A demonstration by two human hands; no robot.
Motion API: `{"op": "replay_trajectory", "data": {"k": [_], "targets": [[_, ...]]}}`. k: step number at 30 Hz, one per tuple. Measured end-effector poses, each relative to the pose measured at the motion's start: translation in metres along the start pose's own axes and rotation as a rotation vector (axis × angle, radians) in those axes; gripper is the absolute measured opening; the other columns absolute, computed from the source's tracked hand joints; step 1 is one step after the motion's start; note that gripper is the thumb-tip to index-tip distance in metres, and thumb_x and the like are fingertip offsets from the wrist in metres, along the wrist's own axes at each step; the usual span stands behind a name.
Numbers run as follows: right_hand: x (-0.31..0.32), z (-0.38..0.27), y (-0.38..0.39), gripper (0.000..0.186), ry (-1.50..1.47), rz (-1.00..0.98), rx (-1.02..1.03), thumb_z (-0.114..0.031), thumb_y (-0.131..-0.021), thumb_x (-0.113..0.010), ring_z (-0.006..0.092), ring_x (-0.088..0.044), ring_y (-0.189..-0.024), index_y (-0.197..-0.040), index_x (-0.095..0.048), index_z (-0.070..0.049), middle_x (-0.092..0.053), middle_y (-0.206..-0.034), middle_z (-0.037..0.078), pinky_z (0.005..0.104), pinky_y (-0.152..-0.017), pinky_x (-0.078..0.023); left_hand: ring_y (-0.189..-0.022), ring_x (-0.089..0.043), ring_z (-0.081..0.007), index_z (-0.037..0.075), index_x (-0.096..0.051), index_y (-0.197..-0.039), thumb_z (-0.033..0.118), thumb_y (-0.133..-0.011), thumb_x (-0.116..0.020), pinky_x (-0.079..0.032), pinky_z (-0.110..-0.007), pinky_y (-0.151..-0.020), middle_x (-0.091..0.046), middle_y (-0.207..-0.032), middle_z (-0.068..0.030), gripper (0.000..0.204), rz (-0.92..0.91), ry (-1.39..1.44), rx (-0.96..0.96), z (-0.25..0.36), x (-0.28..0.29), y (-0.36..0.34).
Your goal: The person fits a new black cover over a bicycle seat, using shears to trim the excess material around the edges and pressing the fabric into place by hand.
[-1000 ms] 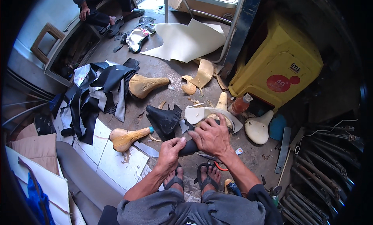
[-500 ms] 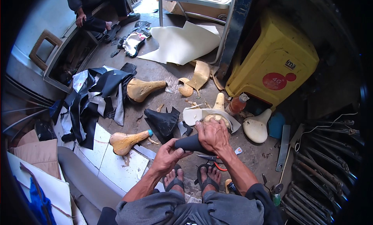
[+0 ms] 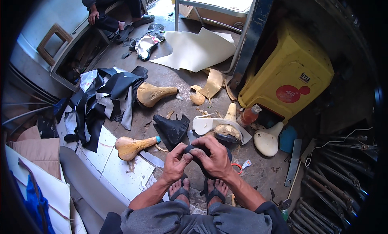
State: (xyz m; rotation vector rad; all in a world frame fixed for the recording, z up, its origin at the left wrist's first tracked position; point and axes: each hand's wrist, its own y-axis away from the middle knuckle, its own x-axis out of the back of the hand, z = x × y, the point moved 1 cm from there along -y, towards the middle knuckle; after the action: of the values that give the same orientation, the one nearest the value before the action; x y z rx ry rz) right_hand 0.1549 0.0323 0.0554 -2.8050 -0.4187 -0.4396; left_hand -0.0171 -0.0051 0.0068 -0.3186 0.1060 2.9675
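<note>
Both my hands are closed round a black bicycle saddle (image 3: 199, 165), held above my feet. My left hand (image 3: 176, 164) grips its left end, with thumb and fingers pinching the edge. My right hand (image 3: 217, 158) curls over the other side, its thumb pressed near the left fingers. Much of the saddle is hidden behind the hands. Just beyond lie a folded black cover piece (image 3: 171, 129) and a pale saddle base (image 3: 227, 131) with a white strip round it. A tan saddle form (image 3: 133, 148) with a blue tip rests to the left, on white tiles.
Black and grey material scraps (image 3: 109, 92) heap at the left, against another tan form (image 3: 154, 93). A cream saddle (image 3: 267, 141) and a yellow plastic stool (image 3: 293, 72) stand at right. Orange-handled scissors (image 3: 238, 167) lie near my right foot. A seated person's hand (image 3: 93, 16) shows far left.
My left hand has moved up and right, and both hands now grip the saddle close together. The saddle has turned, so its tapered end no longer points out to the left.
</note>
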Motion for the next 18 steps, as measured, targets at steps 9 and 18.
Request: {"op": "replay_trajectory", "data": {"k": [9, 18], "targets": [[-0.001, 0.006, 0.002, 0.023, -0.112, -0.075, -0.096, -0.018, -0.092, -0.068, 0.0267, -0.066, -0.087, -0.105, -0.064, 0.001, -0.065, -0.094, 0.014, 0.0343, -0.077, -0.050, -0.089, -0.050, -0.0093, -0.001, -0.062, -0.111, 0.029, -0.096, -0.068, -0.043, -0.024, -0.079, -0.053, -0.094, -0.0016, 0.034, -0.039, -0.093, 0.003, 0.005, -0.001, 0.003], [0.002, 0.007, 0.006, 0.025, -0.056, -0.076, -0.189, -0.022, -0.095, -0.066, 0.0231, -0.063, -0.078, -0.101, -0.063, 0.002, -0.065, -0.087, 0.014, 0.0337, -0.072, -0.049, -0.094, -0.058, -0.0072, 0.002, -0.057, -0.125, 0.003, -0.093, -0.067, -0.049, -0.022, -0.081, -0.063, -0.099, -0.0038, 0.034, 0.102, 0.050, -0.028, 0.019, -0.011, -0.001]]}}
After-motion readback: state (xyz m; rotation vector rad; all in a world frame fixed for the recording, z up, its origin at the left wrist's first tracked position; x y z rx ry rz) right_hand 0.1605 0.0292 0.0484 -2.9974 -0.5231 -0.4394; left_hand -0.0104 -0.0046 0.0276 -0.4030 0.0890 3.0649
